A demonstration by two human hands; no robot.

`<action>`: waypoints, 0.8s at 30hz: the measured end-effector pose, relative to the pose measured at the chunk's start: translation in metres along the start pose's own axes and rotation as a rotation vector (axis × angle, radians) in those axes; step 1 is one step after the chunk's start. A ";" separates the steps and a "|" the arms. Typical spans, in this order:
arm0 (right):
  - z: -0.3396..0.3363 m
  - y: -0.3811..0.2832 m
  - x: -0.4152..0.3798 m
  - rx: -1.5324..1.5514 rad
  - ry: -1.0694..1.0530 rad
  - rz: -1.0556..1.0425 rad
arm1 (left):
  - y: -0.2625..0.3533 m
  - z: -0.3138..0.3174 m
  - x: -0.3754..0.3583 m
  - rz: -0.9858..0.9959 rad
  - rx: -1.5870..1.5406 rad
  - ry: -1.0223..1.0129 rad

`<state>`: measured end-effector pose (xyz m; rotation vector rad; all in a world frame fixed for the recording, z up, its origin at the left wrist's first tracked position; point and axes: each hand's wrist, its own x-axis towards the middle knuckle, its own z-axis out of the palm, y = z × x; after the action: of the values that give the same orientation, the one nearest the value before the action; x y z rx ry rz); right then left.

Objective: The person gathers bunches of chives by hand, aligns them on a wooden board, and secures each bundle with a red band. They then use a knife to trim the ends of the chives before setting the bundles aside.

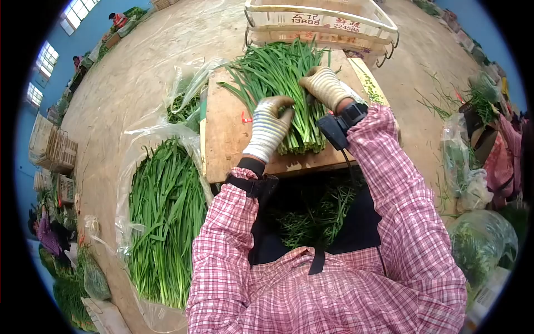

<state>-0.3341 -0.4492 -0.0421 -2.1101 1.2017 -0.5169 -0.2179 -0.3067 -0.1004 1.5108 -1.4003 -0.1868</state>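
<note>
A thick bunch of garlic chives (278,69) lies on the wooden board (225,150) before me, leaves pointing away and pale cut stems towards me. My left hand (270,125), in a striped knit glove, curls against the bunch's left side, thumb and fingers bent around stems. On the opposite side my right hand (327,88), gloved alike, wraps its bent fingers over the chives' edge; its fingertips are partly hidden. A small red tie (246,117) rests on the board left of the bunch.
Left of the board, an open plastic bag (123,195) holds more chives (167,222). White plastic crates (322,25) stand beyond the board. Loose trimmings lie under it, between my legs. Filled bags (481,245) sit at right; other people work along the far left wall.
</note>
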 end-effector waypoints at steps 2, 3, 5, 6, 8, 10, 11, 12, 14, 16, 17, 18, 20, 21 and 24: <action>-0.004 0.008 -0.010 0.194 -0.008 0.033 | -0.003 0.001 0.015 0.079 0.031 0.066; -0.005 0.008 -0.018 0.405 -0.058 0.028 | -0.007 0.004 0.021 0.164 0.088 0.105; -0.010 0.007 -0.031 0.611 -0.107 0.034 | -0.011 0.012 0.032 0.260 0.187 -0.030; -0.013 0.005 -0.037 0.628 -0.073 -0.010 | -0.012 0.017 0.031 0.254 0.179 -0.035; -0.010 0.001 -0.048 0.757 -0.006 -0.063 | -0.012 0.023 0.030 0.174 0.393 -0.266; -0.013 -0.004 -0.069 0.906 -0.055 -0.041 | -0.007 0.021 0.026 0.157 0.522 -0.435; -0.017 -0.009 -0.084 1.057 -0.098 -0.023 | -0.004 0.019 0.024 0.161 0.522 -0.442; -0.021 -0.015 -0.105 0.980 -0.078 -0.128 | -0.002 0.019 0.025 0.147 0.563 -0.447; -0.023 -0.017 -0.148 0.870 -0.150 -0.161 | -0.014 0.027 0.026 0.228 0.732 -0.440; -0.036 -0.025 -0.193 0.933 -0.567 -0.096 | -0.016 0.025 0.026 0.191 0.594 -0.420; -0.032 -0.013 -0.200 0.767 -0.686 -0.292 | -0.015 0.021 0.024 0.196 0.551 -0.392; -0.037 -0.006 -0.202 0.676 -0.668 -0.180 | -0.019 0.016 0.023 0.234 0.486 -0.259; -0.034 0.031 -0.191 0.483 -0.400 -0.015 | -0.038 -0.008 0.031 0.115 0.109 0.080; -0.025 0.061 -0.170 0.381 -0.149 0.041 | -0.053 -0.027 0.027 -0.055 -0.174 0.219; -0.012 0.110 -0.101 0.071 0.085 0.232 | -0.076 -0.078 0.007 -0.601 0.097 0.026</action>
<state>-0.4593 -0.4064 -0.1129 -1.8752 1.4332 -0.5389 -0.1123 -0.2851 -0.1160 1.9760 -0.9089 -0.4702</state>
